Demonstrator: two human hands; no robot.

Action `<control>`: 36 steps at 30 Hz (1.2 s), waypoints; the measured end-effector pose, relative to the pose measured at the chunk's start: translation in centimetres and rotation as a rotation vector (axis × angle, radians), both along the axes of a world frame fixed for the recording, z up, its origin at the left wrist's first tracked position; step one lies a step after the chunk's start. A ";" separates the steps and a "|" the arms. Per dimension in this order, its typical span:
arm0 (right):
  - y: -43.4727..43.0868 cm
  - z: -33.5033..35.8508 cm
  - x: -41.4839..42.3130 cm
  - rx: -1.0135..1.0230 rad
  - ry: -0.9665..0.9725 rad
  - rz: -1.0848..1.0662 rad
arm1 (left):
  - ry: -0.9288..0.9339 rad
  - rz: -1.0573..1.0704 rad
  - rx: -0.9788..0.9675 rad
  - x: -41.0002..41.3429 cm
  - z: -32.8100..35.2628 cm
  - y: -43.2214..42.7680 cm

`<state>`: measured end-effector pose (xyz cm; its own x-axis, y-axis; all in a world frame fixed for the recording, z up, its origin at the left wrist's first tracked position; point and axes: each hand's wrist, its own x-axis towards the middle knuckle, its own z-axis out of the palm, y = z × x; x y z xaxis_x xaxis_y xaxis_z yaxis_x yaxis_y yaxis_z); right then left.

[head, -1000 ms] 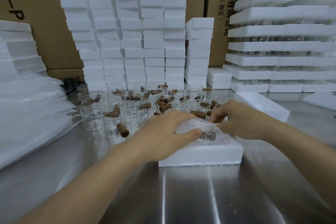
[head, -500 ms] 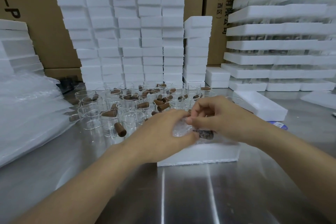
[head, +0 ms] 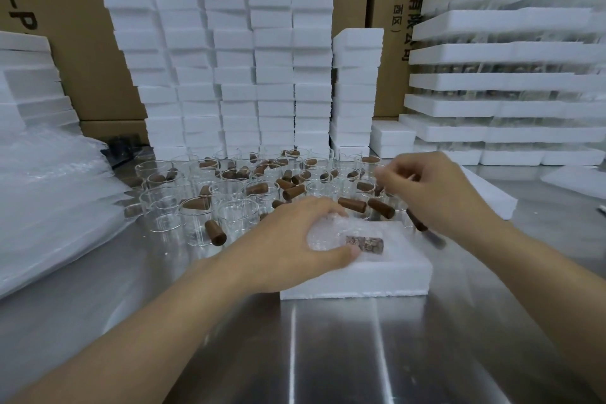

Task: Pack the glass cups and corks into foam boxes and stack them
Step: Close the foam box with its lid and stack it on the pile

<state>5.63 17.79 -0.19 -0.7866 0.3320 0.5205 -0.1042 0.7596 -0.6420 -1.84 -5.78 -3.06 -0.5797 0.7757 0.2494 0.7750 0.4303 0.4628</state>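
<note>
An open white foam box (head: 360,279) lies on the steel table in front of me. Inside it is a bubble-wrapped glass cup (head: 328,233) with a brown cork (head: 364,243) showing through the wrap. My left hand (head: 288,246) grips the bundle in the box, thumb and fingers curled round it. Behind the box, my right hand (head: 436,187) hovers over the loose cups with loosely curled fingers, and I see nothing in it. Several clear glass cups (head: 229,193) and loose corks (head: 352,204) crowd the table behind the box.
Tall stacks of foam boxes (head: 229,59) stand at the back against cardboard cartons. Layers of foam trays (head: 508,82) fill the right side. A foam lid (head: 492,197) lies right of my hand. A heap of bubble wrap sheets (head: 49,200) lies at the left.
My right hand has let go of the wrap and risen back and right, away from the box and over the cups. My left hand stays on the wrapped cup.
</note>
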 end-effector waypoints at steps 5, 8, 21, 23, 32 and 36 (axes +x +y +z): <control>4.9 -0.4 -0.3 0.114 -0.110 -0.340 | -0.023 -0.029 -0.004 0.1 0.0 0.0; 6.3 -0.8 -0.3 0.155 -0.152 -0.418 | 0.021 -0.031 -0.028 0.1 0.0 0.1; 11.1 -2.4 0.4 0.270 -0.521 -0.759 | 0.005 -0.041 -0.012 0.5 0.4 -0.1; 10.6 -1.8 0.4 0.227 -0.254 -0.765 | 0.013 -0.055 -0.009 0.3 0.8 -0.4; 1.8 4.3 1.6 -0.736 0.379 0.023 | -0.062 0.045 0.535 -0.7 1.6 -0.3; -0.3 4.7 2.3 -1.028 0.130 0.468 | -0.111 -0.013 0.771 -0.8 2.8 -0.9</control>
